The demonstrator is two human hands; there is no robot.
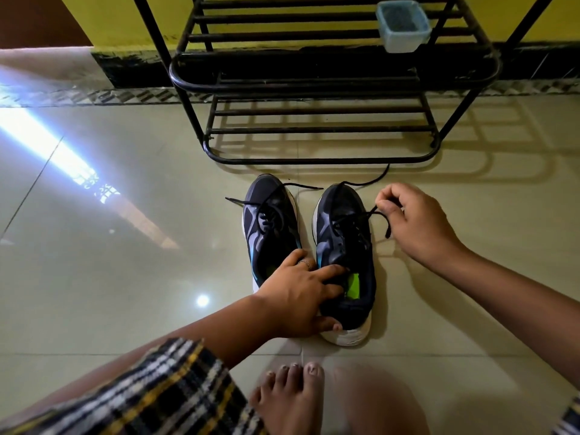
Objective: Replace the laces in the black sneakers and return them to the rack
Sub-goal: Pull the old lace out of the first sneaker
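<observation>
Two black sneakers with white soles stand side by side on the tiled floor, toes toward the rack. My left hand (301, 296) grips the heel collar of the right sneaker (345, 246), fingers reaching into its opening over a green insole. My right hand (411, 221) pinches one end of that shoe's black lace (381, 216) just right of the shoe; the other end trails toward the rack. The left sneaker (270, 224) stands untouched, its untied lace ends spread out to both sides.
A black metal shoe rack (317, 158) stands right behind the sneakers against a yellow wall, with a small clear plastic box (403, 26) on an upper shelf. My bare foot (292, 397) and a plaid garment (163, 394) are in the foreground.
</observation>
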